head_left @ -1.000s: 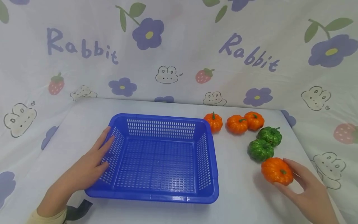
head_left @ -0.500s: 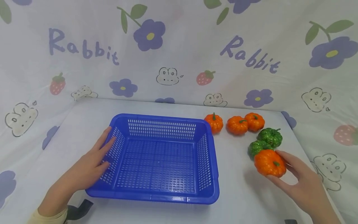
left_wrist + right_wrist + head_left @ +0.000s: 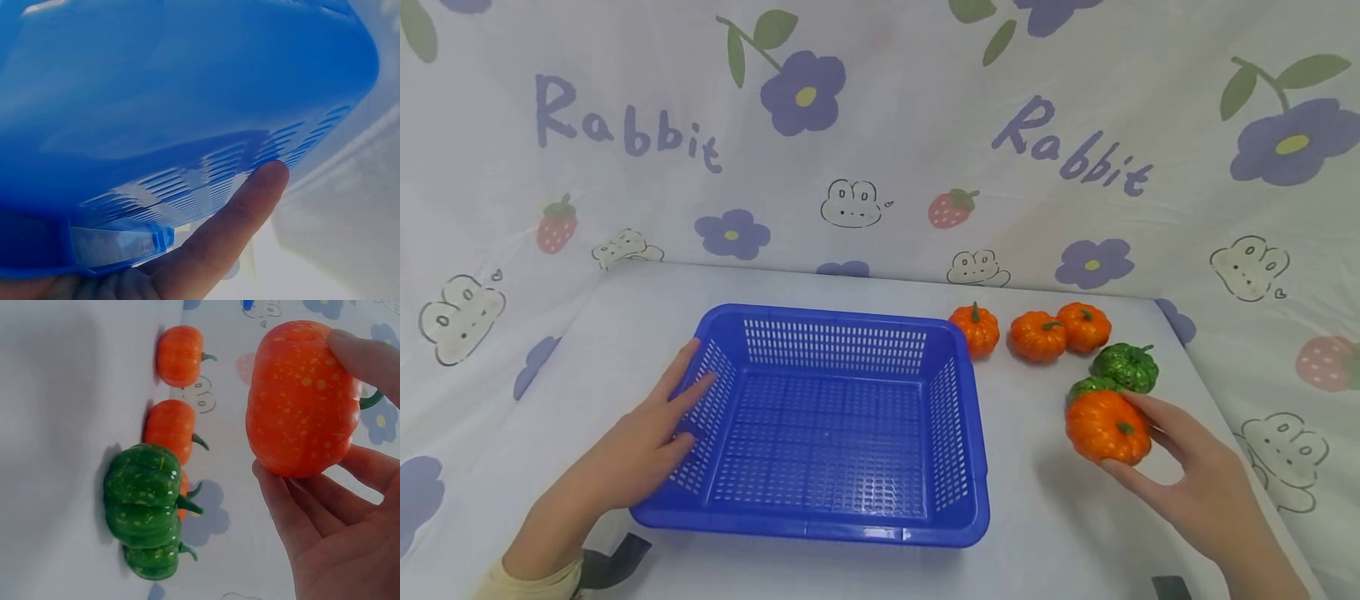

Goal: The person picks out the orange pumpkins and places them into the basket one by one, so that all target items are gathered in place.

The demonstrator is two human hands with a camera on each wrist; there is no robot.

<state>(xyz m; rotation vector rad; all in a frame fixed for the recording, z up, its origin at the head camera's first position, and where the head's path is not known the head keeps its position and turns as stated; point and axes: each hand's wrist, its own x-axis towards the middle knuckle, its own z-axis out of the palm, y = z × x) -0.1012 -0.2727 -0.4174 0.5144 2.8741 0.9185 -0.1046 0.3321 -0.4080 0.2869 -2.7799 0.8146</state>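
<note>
A blue plastic basket (image 3: 820,446) with slotted walls stands on the white table. My left hand (image 3: 632,450) holds its left rim, the thumb and a finger reaching over to the inside. In the left wrist view, a finger (image 3: 228,231) lies straight along the basket's outer wall (image 3: 187,81). My right hand (image 3: 1202,475) holds an orange toy pumpkin (image 3: 1107,427) above the table, right of the basket. The right wrist view shows that pumpkin (image 3: 303,400) pinched between the thumb and fingertips. In the head view it partly covers a green pumpkin (image 3: 1090,386).
Another green pumpkin (image 3: 1125,367) sits just behind. Farther back are orange pumpkins: one (image 3: 976,333) by the basket's back right corner, then two more, a front one (image 3: 1037,337) and a rear one (image 3: 1084,327). A patterned cloth (image 3: 895,133) hangs behind the table.
My right hand has carried the orange pumpkin leftward and away from me, so it now covers more of the nearer green pumpkin. My left hand and the basket stay in place.
</note>
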